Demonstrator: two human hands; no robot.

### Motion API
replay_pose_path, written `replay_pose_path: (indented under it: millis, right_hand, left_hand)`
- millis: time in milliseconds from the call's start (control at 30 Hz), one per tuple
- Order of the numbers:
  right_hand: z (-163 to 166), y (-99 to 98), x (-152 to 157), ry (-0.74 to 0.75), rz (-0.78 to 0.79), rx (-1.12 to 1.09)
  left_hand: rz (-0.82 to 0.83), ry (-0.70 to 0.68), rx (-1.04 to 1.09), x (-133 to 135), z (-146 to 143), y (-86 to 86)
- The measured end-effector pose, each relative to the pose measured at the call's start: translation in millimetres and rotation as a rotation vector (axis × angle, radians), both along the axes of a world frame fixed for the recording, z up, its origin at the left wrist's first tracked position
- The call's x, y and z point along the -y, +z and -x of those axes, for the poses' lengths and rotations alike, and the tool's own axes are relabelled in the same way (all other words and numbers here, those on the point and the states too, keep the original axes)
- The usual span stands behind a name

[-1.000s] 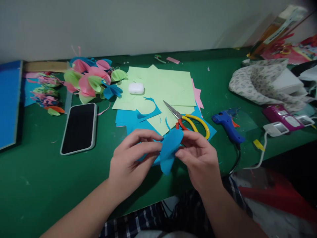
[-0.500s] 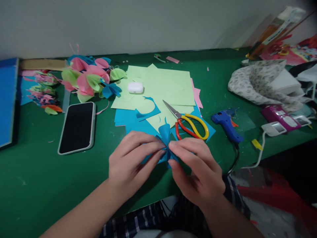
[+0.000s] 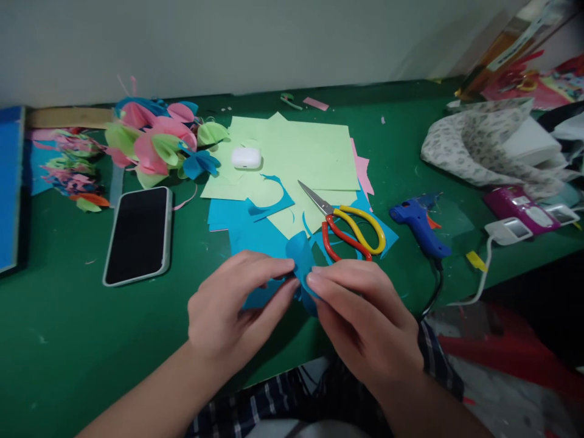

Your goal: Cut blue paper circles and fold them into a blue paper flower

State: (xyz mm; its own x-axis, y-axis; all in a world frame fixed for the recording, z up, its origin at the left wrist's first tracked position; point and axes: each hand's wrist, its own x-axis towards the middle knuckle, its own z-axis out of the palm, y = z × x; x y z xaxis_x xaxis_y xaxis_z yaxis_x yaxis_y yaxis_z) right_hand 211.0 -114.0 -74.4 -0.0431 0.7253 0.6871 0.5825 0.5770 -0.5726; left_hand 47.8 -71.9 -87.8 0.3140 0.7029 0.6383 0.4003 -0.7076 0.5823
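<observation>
Curled blue paper | long axis near-to-far, far end leftward | left hand, right hand pinching it

Blue paper, green table, plaid cloth

Phone left of paper piece, scissors behind

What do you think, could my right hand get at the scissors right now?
Probably yes: the scissors lie just beyond your right hand, handles toward it, with nothing lying on them. That hand is pinching blue paper, though, so it may need to let go first.
</observation>
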Motion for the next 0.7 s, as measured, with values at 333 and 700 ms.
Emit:
replay_pose_path:
  millis: [333, 700]
  right_hand:
    - [-0.4, 0.1, 0.3, -0.012, 0.006, 0.013]
    - [-1.4, -1.8, 1.2, 0.023, -0.002, 0.007]
  left_hand:
    - [0.018, -0.118, 0.026, -5.7, 0.1, 3.2]
    - [0.046, -0.083, 0.011, -4.9, 1.1, 2.2]
